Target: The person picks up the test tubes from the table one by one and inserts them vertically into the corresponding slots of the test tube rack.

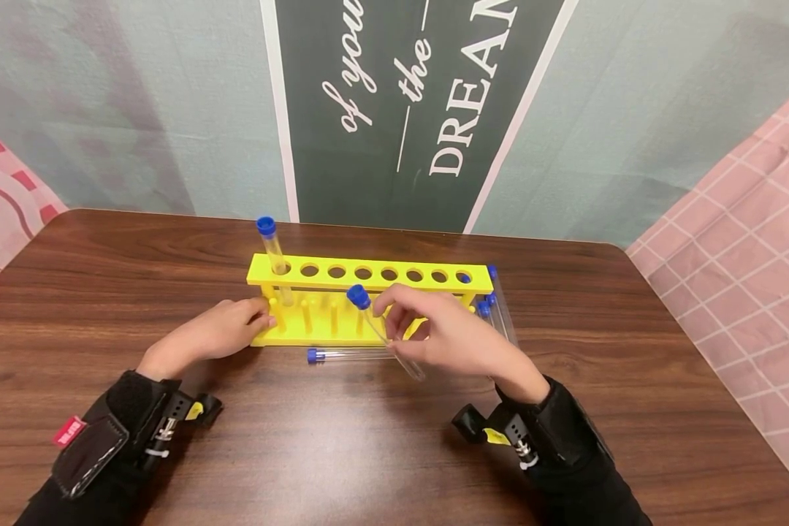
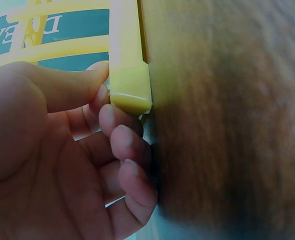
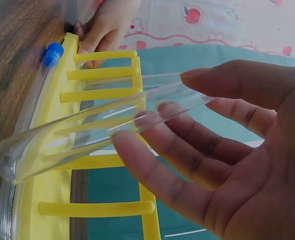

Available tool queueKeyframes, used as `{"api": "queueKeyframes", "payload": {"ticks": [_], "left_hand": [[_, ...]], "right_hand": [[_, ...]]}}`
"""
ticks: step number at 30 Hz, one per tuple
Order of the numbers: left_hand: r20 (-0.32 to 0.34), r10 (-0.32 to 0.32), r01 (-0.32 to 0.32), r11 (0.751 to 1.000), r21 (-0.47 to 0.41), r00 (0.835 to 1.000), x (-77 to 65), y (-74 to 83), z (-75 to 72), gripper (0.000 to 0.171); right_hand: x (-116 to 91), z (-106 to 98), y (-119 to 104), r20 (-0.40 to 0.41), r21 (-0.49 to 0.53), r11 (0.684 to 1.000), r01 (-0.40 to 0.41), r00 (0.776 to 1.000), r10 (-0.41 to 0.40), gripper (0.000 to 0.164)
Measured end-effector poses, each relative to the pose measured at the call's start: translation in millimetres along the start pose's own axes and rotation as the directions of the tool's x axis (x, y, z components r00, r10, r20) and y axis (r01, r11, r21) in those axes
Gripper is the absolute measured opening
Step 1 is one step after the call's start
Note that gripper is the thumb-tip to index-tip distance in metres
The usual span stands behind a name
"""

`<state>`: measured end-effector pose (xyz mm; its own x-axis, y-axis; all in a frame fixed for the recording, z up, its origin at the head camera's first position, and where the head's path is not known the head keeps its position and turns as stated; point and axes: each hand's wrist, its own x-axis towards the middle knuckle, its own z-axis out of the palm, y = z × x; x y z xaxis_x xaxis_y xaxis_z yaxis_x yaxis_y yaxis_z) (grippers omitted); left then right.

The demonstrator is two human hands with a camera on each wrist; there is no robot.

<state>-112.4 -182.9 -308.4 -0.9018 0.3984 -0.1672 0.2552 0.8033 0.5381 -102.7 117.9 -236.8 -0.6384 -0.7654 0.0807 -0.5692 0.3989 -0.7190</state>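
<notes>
On dark, glossy wood-grain tabletop (image 1: 342, 453): long yellow plastic rack (image 1: 376, 272), round-holed, pegged | left hand (image 1: 230, 329) pinches its left end | right hand (image 1: 447, 329) grasps slender transparent round-bottomed tube (image 3: 92, 131), blue cap (image 1: 358, 296), tilted in front of rack

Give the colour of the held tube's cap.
The cap is blue, clearest in the head view.

In the head view, the right hand (image 1: 448, 327) partly hides the rack (image 1: 376, 272); lettering (image 1: 468, 95) is cropped.
</notes>
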Motion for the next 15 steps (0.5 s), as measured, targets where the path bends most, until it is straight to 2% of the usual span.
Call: {"api": "queueKeyframes", "payload": {"ticks": [9,15], "left_hand": [[0.001,-0.003,0.003,1.0,0.002,1.0,0.3,-0.5,0.3,0.018],[-0.001,-0.001,0.001,1.0,0.003,1.0,0.4,-0.5,0.1,0.019]], "right_hand": [[0.4,-1.9,3.9,-0.009,0.058,0.998,0.03,1.0,-0.029,0.031],[0.3,-2.6,4.8,-0.014,0.079,0.994,0.069,0.998,-0.068,0.025]]}}
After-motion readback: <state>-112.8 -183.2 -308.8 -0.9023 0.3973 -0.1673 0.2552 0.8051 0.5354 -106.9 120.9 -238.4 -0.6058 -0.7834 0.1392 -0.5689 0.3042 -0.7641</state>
